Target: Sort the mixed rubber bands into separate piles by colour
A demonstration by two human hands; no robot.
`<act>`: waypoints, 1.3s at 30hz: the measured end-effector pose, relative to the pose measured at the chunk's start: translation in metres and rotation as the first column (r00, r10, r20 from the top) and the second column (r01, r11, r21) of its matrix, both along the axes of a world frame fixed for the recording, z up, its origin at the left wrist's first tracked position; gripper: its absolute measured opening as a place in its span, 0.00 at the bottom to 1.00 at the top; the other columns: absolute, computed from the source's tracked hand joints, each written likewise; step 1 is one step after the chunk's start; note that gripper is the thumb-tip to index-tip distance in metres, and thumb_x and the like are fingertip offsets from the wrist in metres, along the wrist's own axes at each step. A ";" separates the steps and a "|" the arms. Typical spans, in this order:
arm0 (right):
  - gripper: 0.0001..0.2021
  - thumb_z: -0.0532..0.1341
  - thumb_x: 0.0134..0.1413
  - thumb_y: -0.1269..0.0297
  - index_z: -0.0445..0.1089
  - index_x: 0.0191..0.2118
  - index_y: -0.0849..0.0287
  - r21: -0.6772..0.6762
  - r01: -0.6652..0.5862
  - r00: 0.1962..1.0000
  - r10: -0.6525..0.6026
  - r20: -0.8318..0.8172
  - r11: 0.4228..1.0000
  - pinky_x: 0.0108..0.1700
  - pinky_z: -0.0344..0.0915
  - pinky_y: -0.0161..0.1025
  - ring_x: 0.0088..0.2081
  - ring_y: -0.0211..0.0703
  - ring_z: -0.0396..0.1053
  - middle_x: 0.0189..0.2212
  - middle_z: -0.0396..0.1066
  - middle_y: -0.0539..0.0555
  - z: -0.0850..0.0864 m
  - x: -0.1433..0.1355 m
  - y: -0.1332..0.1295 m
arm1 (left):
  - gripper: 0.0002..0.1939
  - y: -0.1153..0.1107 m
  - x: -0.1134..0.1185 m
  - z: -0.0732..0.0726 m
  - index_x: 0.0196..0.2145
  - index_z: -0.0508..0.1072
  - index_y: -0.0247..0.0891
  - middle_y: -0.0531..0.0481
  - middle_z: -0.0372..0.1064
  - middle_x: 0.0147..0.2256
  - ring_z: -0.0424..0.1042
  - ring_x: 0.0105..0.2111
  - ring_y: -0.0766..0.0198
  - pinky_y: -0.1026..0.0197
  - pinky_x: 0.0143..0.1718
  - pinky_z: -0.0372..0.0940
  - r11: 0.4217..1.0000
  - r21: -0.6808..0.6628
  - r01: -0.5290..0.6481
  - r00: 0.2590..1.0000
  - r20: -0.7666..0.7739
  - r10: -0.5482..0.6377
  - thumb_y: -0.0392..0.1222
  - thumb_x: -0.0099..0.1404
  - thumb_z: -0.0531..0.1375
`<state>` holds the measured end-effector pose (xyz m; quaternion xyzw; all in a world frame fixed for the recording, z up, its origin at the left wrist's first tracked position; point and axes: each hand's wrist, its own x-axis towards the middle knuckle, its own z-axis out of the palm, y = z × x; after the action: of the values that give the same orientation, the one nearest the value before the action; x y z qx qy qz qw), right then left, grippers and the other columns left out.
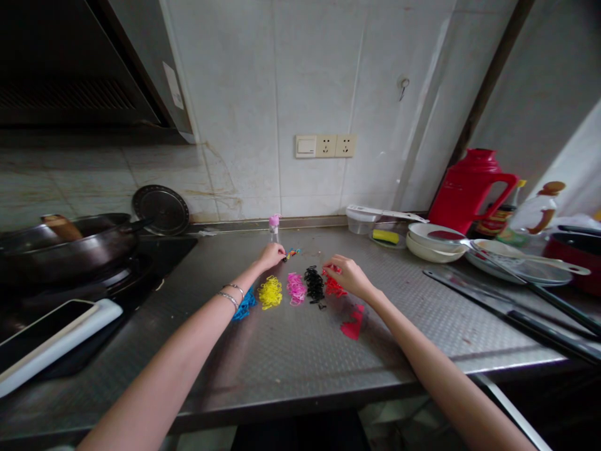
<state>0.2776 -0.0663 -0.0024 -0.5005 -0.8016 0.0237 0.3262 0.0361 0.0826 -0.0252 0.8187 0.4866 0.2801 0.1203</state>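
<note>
My left hand (272,255) is closed in a pinch on the end of a short multicoloured chain of small rubber bands (292,253), which lies on the steel counter. Loose rubber bands are sorted by colour into blue (245,303), yellow (270,292), pink (296,289), black (314,284) and red (334,286) piles. Part of the blue pile is behind my left wrist. My right hand (348,274) is at the red pile, fingers curled together at its upper edge; what they pinch is too small to make out. A red torn scrap (353,323) lies nearer me.
A small bottle with a pink cap (275,221) stands behind my left hand. Left are a wok (70,247) on the stove and a phone on a white block (61,344). Right are bowls (434,250), a sponge (385,236), a red thermos (464,194) and long-handled utensils (498,300).
</note>
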 end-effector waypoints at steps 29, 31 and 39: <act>0.09 0.53 0.51 0.64 0.70 0.33 0.57 0.026 0.042 0.999 -0.042 0.022 0.999 0.32 0.57 0.31 0.30 0.36 0.63 0.30 0.67 0.52 -0.003 0.007 -0.002 | 0.10 -0.048 0.031 0.015 0.27 0.75 0.32 0.47 0.71 0.26 0.65 0.26 0.66 0.65 0.29 0.57 0.946 -0.026 0.324 0.938 0.137 -0.317 0.42 0.52 0.58; 0.09 0.53 0.51 0.64 0.70 0.33 0.57 0.031 0.049 0.998 -0.050 0.024 0.998 0.32 0.57 0.31 0.30 0.36 0.63 0.31 0.68 0.52 -0.002 0.007 -0.004 | 0.10 -0.053 0.041 0.010 0.27 0.75 0.33 0.47 0.71 0.26 0.66 0.26 0.66 0.66 0.29 0.57 0.933 -0.024 0.358 0.930 0.104 -0.354 0.42 0.52 0.58; 0.10 0.53 0.51 0.64 0.70 0.34 0.58 0.026 0.051 0.998 -0.052 0.039 0.998 0.34 0.58 0.31 0.32 0.36 0.64 0.31 0.68 0.53 -0.002 0.008 -0.005 | 0.14 -0.054 0.042 0.008 0.28 0.75 0.33 0.47 0.72 0.27 0.66 0.27 0.66 0.66 0.29 0.57 0.922 -0.035 0.386 0.918 0.116 -0.380 0.47 0.53 0.58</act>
<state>0.2858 -0.0711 -0.0048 -0.5171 -0.7951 -0.0048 0.3168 0.0780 0.0281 -0.0170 0.8781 0.3177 0.2807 0.2219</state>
